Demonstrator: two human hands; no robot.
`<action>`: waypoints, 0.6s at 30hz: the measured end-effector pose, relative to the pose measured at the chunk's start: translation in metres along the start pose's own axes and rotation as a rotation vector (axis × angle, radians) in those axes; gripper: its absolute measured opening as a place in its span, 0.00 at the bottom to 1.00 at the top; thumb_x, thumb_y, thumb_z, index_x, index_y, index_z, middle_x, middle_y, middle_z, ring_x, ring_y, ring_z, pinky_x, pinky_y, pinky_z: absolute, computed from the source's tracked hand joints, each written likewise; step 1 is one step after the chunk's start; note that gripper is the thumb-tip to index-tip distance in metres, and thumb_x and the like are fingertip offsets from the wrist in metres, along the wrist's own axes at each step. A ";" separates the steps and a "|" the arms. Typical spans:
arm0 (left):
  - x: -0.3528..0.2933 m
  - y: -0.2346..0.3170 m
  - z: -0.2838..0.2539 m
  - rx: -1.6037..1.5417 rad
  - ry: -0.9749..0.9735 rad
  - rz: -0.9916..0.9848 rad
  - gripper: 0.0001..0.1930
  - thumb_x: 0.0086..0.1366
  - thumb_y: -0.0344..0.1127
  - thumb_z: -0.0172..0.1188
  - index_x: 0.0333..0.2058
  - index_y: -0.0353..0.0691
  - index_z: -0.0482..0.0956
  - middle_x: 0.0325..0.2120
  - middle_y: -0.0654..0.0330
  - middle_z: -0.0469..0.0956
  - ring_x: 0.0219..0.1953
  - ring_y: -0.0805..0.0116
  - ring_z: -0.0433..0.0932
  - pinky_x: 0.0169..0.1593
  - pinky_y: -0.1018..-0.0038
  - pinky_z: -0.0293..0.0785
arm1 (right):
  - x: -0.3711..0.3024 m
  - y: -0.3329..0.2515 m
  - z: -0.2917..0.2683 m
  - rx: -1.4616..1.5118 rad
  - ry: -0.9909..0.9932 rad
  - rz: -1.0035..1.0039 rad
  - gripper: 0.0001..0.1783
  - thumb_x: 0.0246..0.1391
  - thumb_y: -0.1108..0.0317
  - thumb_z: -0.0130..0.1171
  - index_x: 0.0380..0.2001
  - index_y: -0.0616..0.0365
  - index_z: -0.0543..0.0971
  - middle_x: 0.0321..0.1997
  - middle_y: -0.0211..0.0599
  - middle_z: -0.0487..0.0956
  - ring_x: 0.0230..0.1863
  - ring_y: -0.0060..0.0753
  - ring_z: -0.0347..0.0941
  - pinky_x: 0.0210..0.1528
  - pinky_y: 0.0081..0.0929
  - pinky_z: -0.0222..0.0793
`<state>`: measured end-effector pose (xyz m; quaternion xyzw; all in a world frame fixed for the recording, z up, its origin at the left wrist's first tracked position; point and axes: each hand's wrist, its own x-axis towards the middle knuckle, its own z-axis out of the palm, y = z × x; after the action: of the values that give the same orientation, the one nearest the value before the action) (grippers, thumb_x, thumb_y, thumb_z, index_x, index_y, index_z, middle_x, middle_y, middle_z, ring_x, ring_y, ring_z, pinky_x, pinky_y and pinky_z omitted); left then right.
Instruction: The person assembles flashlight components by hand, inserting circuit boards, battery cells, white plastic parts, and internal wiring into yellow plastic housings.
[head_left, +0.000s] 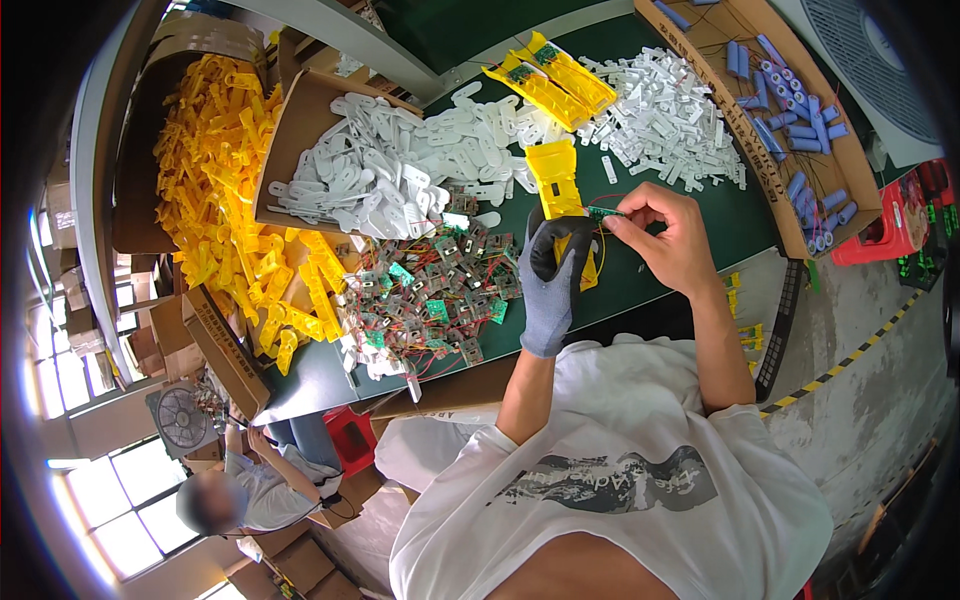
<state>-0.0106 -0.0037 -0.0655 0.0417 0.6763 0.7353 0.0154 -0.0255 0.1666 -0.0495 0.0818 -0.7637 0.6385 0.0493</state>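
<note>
My left hand (pixel 551 285), in a grey glove with dark fingers, is closed round a yellow plastic housing (pixel 556 172) whose far end sticks out beyond the fingers. My bare right hand (pixel 660 238) pinches a small green circuit board (pixel 603 212) by its right end, close beside the housing. A thin red wire runs near the board. Past the housing, more yellow housings (pixel 556 82) with boards and wires in them lie side by side. To the left of my gloved hand is a heap of small circuit boards (pixel 430 295) with red wires.
White oval plastic pieces (pixel 360 165) spill from a cardboard box on the left. Yellow parts (pixel 215 160) fill another box beyond it. Small white blocks (pixel 665 110) are piled at the far right, beside a carton of blue cylindrical cells (pixel 800 120). Another person (pixel 270 480) sits at lower left.
</note>
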 end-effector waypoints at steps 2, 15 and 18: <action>-0.002 0.002 -0.004 -0.028 -0.030 -0.034 0.07 0.64 0.29 0.56 0.38 0.34 0.77 0.43 0.58 0.71 0.45 0.69 0.71 0.50 0.74 0.66 | 0.000 0.000 0.002 0.007 -0.012 0.035 0.07 0.50 0.75 0.64 0.25 0.63 0.75 0.24 0.29 0.75 0.23 0.13 0.69 0.25 0.13 0.64; -0.006 0.028 -0.009 -0.323 -0.201 -0.211 0.34 0.70 0.28 0.44 0.69 0.49 0.37 0.58 0.51 0.64 0.52 0.67 0.70 0.52 0.71 0.71 | -0.003 0.011 -0.009 0.214 -0.186 0.151 0.09 0.53 0.68 0.65 0.28 0.60 0.76 0.23 0.21 0.74 0.23 0.06 0.64 0.24 0.10 0.58; -0.003 0.015 -0.012 -0.257 -0.157 -0.235 0.27 0.71 0.32 0.44 0.67 0.42 0.50 0.54 0.54 0.69 0.51 0.68 0.72 0.52 0.70 0.71 | -0.002 0.004 -0.001 0.415 -0.114 0.187 0.08 0.53 0.69 0.65 0.29 0.60 0.76 0.26 0.23 0.75 0.25 0.07 0.66 0.27 0.10 0.61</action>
<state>-0.0082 -0.0168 -0.0520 0.0172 0.5739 0.8031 0.1593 -0.0242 0.1682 -0.0533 0.0550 -0.6218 0.7780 -0.0715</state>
